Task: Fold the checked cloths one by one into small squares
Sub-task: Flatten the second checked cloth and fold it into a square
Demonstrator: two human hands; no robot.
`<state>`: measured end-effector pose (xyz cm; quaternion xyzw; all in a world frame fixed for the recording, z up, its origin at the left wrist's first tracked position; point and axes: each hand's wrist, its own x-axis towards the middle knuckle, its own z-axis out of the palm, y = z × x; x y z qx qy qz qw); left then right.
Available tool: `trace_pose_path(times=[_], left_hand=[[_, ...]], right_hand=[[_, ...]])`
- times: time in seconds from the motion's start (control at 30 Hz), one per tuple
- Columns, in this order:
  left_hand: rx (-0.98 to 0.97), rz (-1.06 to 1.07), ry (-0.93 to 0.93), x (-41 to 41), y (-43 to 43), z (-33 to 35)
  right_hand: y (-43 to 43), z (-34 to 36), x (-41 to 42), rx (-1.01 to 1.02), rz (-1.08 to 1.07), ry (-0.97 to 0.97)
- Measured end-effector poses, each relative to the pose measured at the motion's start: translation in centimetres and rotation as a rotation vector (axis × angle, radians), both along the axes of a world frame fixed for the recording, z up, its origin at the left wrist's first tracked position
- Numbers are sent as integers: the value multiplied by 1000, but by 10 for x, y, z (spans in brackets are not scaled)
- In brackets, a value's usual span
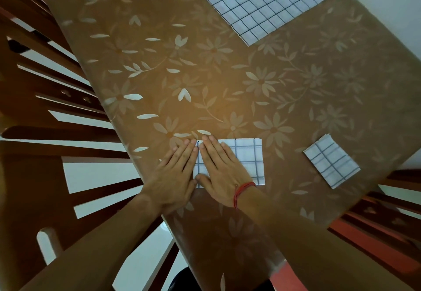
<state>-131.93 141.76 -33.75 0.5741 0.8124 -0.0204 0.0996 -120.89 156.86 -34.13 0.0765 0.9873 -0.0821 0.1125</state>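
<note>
A white cloth with dark checks, folded into a narrow rectangle [247,158], lies on the brown flowered tablecloth [227,85] near the front edge. My left hand [176,172] lies flat with straight fingers at the cloth's left end, partly on the table. My right hand [222,170], with a red thread round its wrist, presses flat on the cloth's left half. A cloth folded into a small square [331,164] lies to the right. A large unfolded checked cloth [262,1] is spread at the far side of the table.
Dark wooden chairs [45,112] stand along the table's left side over a white floor. Another reddish wooden chair [387,217] is at the right, beyond the table's corner. A white wall shows at the upper right.
</note>
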Motion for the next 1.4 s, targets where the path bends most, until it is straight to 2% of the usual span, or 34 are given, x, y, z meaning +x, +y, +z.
trace_pose_path(times=[0.3, 0.47, 0.97, 1.2, 1.4], left_hand=[[-60, -29, 6, -2, 1, 9], [-73, -27, 15, -2, 2, 12], [-92, -20, 45, 2, 5, 18], [-99, 5, 36, 4, 6, 20], [-87, 33, 28, 6, 9, 20]], right_hand=[[58, 13, 60, 41, -77, -111], [85, 21, 76, 84, -19, -163], [105, 38, 71, 5, 87, -257], [96, 53, 60, -34, -12, -261], [95, 62, 37, -31, -57, -182]])
